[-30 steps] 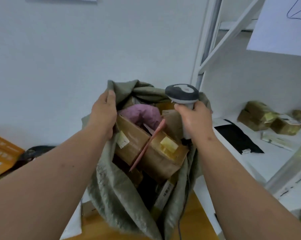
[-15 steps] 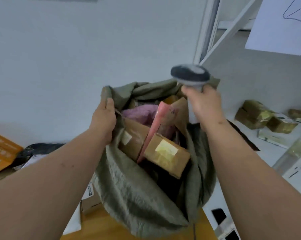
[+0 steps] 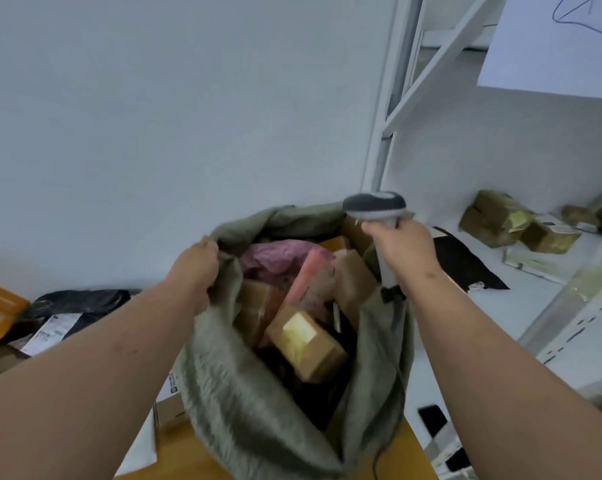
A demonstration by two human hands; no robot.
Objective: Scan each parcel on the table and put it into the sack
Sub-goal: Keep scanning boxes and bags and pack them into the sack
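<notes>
Head view: over the last second both hands have hauled the sack [image 3: 244, 393] mouth up and wider, and the parcels inside have slid deeper, a taped brown box [image 3: 306, 344] now lowest. Left hand [image 3: 197, 268] grips the left rim, fingers curled over cloth; right hand [image 3: 401, 251] is wrapped round the scanner [image 3: 375, 207] handle at the right rim. Looks like settling the load for more; taped parcels [image 3: 507, 220] wait on the white surface [image 3: 521, 306].
</notes>
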